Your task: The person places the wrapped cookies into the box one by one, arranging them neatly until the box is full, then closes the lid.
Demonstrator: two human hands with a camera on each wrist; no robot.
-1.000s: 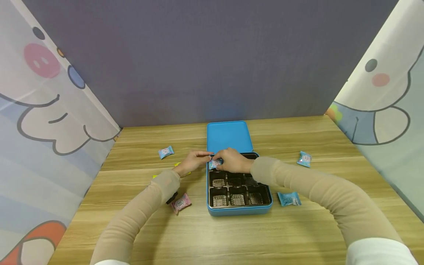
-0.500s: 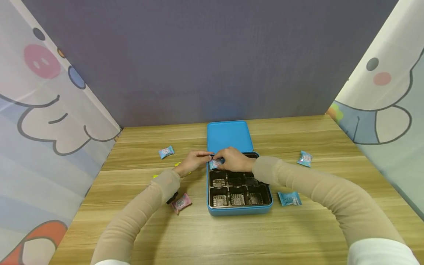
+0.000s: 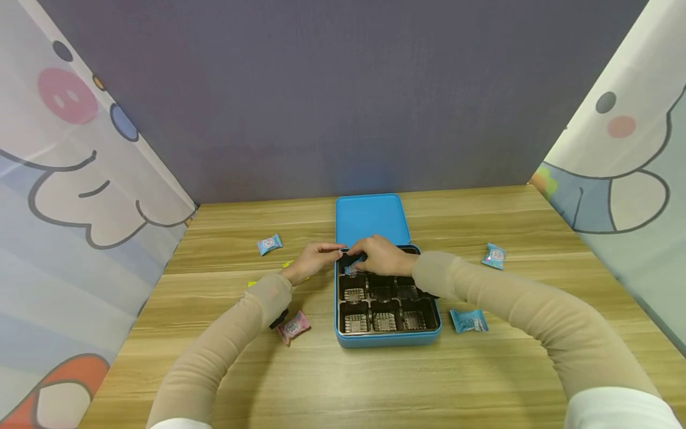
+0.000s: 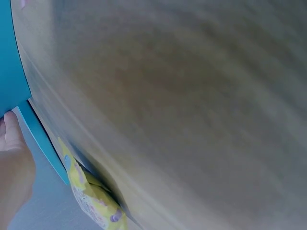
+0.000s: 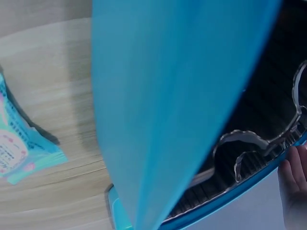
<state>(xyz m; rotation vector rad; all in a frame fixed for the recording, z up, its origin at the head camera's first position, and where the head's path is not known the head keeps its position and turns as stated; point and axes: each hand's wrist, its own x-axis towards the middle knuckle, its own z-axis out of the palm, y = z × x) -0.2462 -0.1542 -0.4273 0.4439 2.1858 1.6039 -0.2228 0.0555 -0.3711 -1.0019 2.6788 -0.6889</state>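
A blue box point(image 3: 387, 341) holds a black tray point(image 3: 370, 305) divided into compartments. At its back left compartment, my right hand point(image 3: 383, 257) pinches a light blue wrapped packet point(image 3: 351, 269), partly hidden by the fingers. My left hand point(image 3: 315, 261) rests its nearly straight fingertips at the box's back left corner. In the left wrist view the left hand point(image 4: 17, 167) touches the blue box side, with a yellow packet point(image 4: 96, 199) nearby. The right wrist view shows part of the right hand point(image 5: 295, 187) at the rim, but not the held packet.
The blue lid point(image 3: 371, 219) lies open behind the box. Left are a light blue packet point(image 3: 270, 244), a pink one point(image 3: 294, 327) and partly hidden yellow wrappers point(image 3: 288, 263). On the right lie two blue packets point(image 3: 495, 256), point(image 3: 469, 321). A grey wall point(image 3: 343, 101) stands behind.
The pinched packet has tilted and shifted slightly right, and my right hand has moved a little right and back with it. My left hand has stayed at the corner.
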